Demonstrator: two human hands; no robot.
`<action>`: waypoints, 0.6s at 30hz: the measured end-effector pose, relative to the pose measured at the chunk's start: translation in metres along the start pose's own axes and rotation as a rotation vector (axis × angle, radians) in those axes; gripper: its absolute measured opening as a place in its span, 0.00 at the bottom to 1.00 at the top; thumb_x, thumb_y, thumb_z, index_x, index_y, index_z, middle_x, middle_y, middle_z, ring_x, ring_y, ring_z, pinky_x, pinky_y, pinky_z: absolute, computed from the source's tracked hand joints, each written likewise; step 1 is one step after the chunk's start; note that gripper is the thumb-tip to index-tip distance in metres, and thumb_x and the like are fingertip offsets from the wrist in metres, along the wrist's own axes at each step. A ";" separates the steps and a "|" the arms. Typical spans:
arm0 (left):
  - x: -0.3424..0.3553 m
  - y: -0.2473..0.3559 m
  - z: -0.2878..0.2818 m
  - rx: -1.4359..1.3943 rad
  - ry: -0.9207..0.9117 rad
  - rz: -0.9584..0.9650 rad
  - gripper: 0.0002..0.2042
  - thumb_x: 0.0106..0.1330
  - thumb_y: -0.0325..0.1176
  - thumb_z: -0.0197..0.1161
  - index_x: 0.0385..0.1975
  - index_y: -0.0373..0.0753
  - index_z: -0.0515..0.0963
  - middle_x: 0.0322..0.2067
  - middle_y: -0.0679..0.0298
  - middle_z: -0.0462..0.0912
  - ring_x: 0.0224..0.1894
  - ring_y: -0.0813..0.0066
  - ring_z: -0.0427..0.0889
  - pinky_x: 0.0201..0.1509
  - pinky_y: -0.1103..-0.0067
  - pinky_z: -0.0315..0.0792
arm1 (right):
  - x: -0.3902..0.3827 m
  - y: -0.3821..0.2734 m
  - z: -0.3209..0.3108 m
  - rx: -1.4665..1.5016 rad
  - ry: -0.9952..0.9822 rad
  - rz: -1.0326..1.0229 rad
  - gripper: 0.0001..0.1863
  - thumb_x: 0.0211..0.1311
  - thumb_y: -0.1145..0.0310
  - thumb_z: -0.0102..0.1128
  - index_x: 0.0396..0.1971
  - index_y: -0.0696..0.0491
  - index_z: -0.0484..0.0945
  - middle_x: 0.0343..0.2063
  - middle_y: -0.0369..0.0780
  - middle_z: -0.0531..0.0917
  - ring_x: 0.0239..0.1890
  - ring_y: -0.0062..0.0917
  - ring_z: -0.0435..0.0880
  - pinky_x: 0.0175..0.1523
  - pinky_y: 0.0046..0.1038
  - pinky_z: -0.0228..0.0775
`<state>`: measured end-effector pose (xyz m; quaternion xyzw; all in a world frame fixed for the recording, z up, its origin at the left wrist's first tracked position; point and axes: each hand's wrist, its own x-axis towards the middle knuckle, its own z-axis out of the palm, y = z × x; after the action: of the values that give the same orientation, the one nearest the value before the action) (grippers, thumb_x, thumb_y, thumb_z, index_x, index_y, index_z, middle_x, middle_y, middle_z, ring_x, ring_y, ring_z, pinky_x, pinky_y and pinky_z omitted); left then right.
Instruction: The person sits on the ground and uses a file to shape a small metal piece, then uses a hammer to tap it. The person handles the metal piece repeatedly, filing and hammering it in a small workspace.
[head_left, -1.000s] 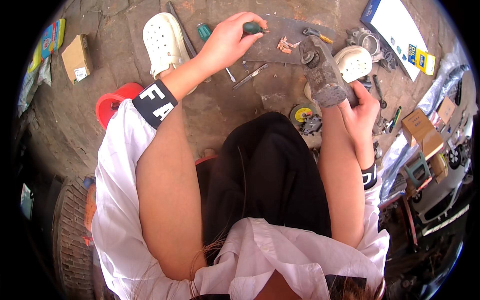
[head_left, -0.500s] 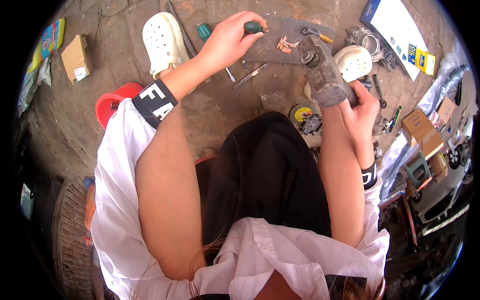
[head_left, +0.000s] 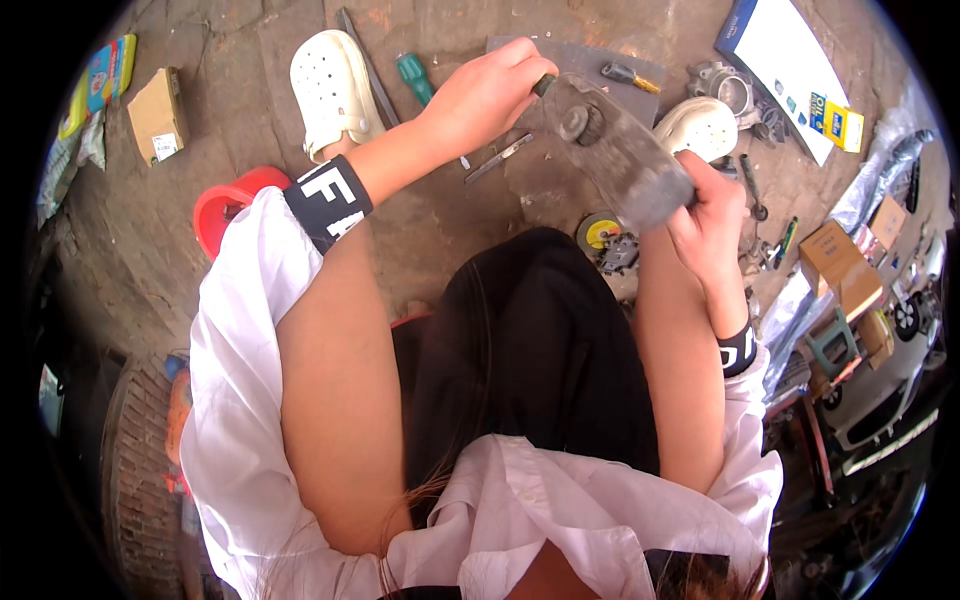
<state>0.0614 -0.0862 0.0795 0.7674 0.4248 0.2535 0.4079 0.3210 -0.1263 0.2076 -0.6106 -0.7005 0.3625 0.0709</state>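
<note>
I am seeing the right hand (head_left: 708, 205) holding a heavy grey hammer (head_left: 625, 155), its fingers curling around a handle that is mostly staying hidden from me. In my view, the hammer's head is overlapping the near edge of a dark flat sheet (head_left: 580, 60) on the ground (head_left: 450, 230). The left hand (head_left: 490, 95) is wrapping its fingers around a dark green piece (head_left: 545, 84), only one end showing. The hammer is blurring, so I am not managing to tell whether it is touching that end. A yellow-and-black tool (head_left: 630, 76) is lying by the sheet's right edge; beyond its left edge, a green-handled screwdriver (head_left: 413, 75) is resting.
</note>
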 end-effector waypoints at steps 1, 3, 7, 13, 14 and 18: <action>0.002 -0.003 0.000 -0.010 -0.003 0.001 0.17 0.55 0.16 0.61 0.44 0.41 0.74 0.39 0.61 0.74 0.40 0.55 0.77 0.41 0.69 0.74 | 0.002 -0.002 0.007 -0.124 0.072 0.010 0.25 0.49 0.46 0.72 0.25 0.56 0.78 0.13 0.42 0.75 0.17 0.34 0.76 0.25 0.27 0.67; 0.001 -0.005 -0.001 -0.028 -0.009 -0.011 0.17 0.55 0.16 0.60 0.44 0.42 0.74 0.38 0.61 0.74 0.40 0.55 0.77 0.42 0.69 0.74 | -0.002 0.002 0.008 -0.096 0.100 0.012 0.27 0.48 0.44 0.72 0.25 0.56 0.78 0.13 0.42 0.74 0.16 0.33 0.75 0.25 0.27 0.67; 0.000 -0.010 -0.004 -0.083 0.010 0.034 0.18 0.54 0.17 0.62 0.45 0.42 0.74 0.38 0.62 0.74 0.40 0.57 0.77 0.41 0.69 0.73 | -0.009 0.011 0.002 0.038 0.112 0.003 0.27 0.51 0.44 0.71 0.26 0.57 0.78 0.14 0.41 0.72 0.17 0.28 0.71 0.26 0.26 0.65; 0.002 0.003 -0.026 -0.228 0.221 -0.228 0.08 0.60 0.27 0.64 0.38 0.37 0.79 0.36 0.59 0.78 0.38 0.64 0.81 0.44 0.75 0.75 | -0.019 0.027 0.003 0.146 0.183 0.040 0.23 0.56 0.51 0.68 0.27 0.58 0.76 0.15 0.38 0.68 0.20 0.20 0.65 0.27 0.24 0.62; 0.004 0.006 -0.028 -0.187 0.228 -0.253 0.08 0.58 0.27 0.64 0.37 0.37 0.79 0.35 0.56 0.79 0.39 0.58 0.81 0.44 0.72 0.74 | -0.021 0.028 0.001 0.142 0.182 0.066 0.22 0.56 0.52 0.69 0.27 0.58 0.76 0.15 0.37 0.68 0.20 0.19 0.64 0.27 0.23 0.62; 0.001 0.002 -0.026 -0.170 0.245 -0.247 0.07 0.58 0.27 0.65 0.37 0.37 0.79 0.33 0.57 0.79 0.38 0.62 0.82 0.43 0.75 0.75 | -0.024 0.028 0.004 0.184 0.173 0.111 0.20 0.57 0.55 0.69 0.28 0.59 0.75 0.16 0.36 0.67 0.21 0.18 0.63 0.27 0.23 0.61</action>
<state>0.0436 -0.0753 0.0958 0.6355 0.5394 0.3279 0.4446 0.3468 -0.1496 0.1965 -0.6684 -0.6208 0.3744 0.1664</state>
